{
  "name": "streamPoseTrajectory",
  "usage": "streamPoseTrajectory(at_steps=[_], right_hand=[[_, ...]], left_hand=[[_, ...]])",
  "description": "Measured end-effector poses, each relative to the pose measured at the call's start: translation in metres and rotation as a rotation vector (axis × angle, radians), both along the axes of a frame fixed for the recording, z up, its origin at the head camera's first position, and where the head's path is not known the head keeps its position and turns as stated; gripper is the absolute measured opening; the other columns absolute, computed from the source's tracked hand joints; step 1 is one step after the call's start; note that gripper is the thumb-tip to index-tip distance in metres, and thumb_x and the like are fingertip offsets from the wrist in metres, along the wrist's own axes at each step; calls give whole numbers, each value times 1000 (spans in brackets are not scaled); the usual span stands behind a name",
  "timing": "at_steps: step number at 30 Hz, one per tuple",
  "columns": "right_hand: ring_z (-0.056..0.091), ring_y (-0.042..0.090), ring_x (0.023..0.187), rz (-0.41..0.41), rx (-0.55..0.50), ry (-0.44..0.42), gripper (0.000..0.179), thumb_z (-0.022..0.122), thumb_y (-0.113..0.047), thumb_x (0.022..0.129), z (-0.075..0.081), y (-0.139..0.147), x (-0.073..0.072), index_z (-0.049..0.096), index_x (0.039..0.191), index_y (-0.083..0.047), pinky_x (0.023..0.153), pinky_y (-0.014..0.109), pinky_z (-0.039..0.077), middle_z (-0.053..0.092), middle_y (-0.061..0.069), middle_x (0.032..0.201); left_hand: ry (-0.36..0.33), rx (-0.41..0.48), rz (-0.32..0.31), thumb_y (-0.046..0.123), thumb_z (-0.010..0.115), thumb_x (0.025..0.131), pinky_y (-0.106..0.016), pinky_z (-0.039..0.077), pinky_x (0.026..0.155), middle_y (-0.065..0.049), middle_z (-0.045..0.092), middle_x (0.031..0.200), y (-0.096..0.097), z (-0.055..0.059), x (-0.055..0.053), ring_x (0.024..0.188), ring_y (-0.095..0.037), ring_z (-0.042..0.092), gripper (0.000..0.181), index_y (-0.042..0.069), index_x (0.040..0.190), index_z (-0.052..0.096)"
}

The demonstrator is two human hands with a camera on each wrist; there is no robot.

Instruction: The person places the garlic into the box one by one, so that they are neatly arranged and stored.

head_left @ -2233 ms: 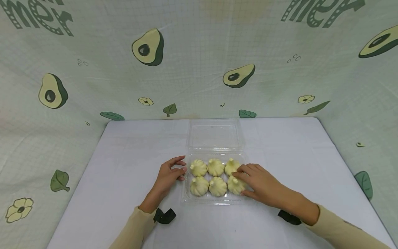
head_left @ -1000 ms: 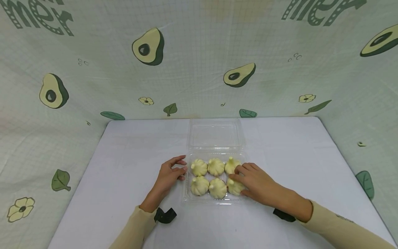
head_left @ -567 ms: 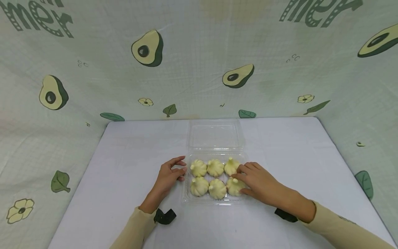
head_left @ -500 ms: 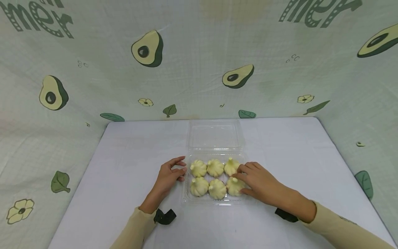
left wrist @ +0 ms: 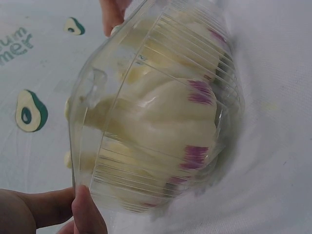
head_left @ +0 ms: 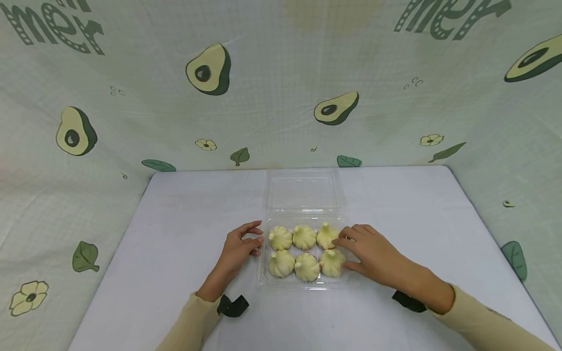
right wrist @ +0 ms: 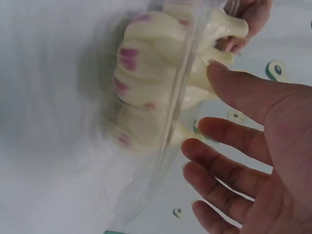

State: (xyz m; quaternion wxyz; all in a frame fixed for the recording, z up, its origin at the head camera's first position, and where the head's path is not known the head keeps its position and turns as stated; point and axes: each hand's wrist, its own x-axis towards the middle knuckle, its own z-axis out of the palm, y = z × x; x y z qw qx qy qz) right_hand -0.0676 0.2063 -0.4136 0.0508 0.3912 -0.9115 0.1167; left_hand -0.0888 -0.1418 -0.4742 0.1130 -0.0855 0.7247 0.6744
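A clear plastic clamshell container (head_left: 290, 284) holds several pale garlic bulbs (head_left: 305, 236) in two rows of three. Purple marks show on the bulbs' lower sides in both wrist views. My left hand (head_left: 237, 249) pinches the container's left rim (left wrist: 74, 146) between thumb and finger. Over the right side is my right hand (head_left: 373, 253), fingers spread and loosely bent, holding nothing. Its fingertips are right beside the front right garlic bulb (head_left: 332, 263) and the back right garlic bulb (head_left: 327, 236). All the stems point upward or lean.
The container's clear lid (head_left: 303, 192) lies folded back toward the far edge of the white table (head_left: 197, 209). Behind and at both sides hangs a cloth printed with avocados (head_left: 272, 87). Black straps (head_left: 232, 305) sit at both wrists.
My right hand has let go of the front right garlic bulb and drawn back slightly to the right. That bulb and the front middle one have shifted a little. My left hand stays put.
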Motion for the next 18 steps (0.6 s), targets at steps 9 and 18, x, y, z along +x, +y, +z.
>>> streamPoseTrajectory(at_steps=[9,18], right_hand=[[66,33,108,-141,-78,55,45,90,-24,85,9,11,-17,74,122,-4,98,56,53,69,10,117],[63,46,118,-308,-81,13,56,82,-28,94,0,21,-42,65,136,4,98,64,50,66,25,130]], left_hand=[[7,5,-6,-9,68,97,-22,57,59,-17,63,117,0,0,1,75,-12,65,48,-3,144,61],[8,5,-6,-8,68,97,-22,57,59,-17,63,117,-1,-1,0,76,-12,65,48,-2,144,61]])
